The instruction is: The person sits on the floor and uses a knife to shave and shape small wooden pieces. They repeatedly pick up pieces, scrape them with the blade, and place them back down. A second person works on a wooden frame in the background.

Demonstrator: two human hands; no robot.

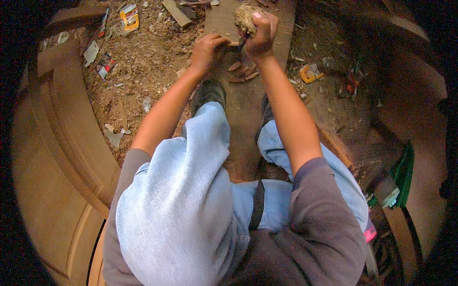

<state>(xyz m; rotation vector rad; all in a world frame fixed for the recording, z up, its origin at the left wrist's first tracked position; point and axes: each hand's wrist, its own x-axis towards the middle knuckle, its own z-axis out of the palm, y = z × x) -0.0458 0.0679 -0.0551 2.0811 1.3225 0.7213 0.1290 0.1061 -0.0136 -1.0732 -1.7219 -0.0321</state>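
Both my arms stretch forward over a long brown board (245,109) between my feet. My right hand (265,38) is closed round a tool with a rough, pale tan lump (244,18) at its top. Something dark, like a blade, points down from it; the exact kind does not show. My left hand (210,52) is closed by the board's left edge, its fingertips on a small piece of wood (234,44) with a light edge. The dark part of the tool is close beside this piece. Several reddish-brown wood pieces (243,72) lie on the board just nearer to me.
Wood shavings (138,71) cover the ground at left, with torn yellow packaging (129,19) and scraps. Another yellow wrapper (311,73) lies at right. Carved wooden panels (62,167) stand on the left. Green cloth (404,174) hangs at the right. My shoes (208,95) flank the board.
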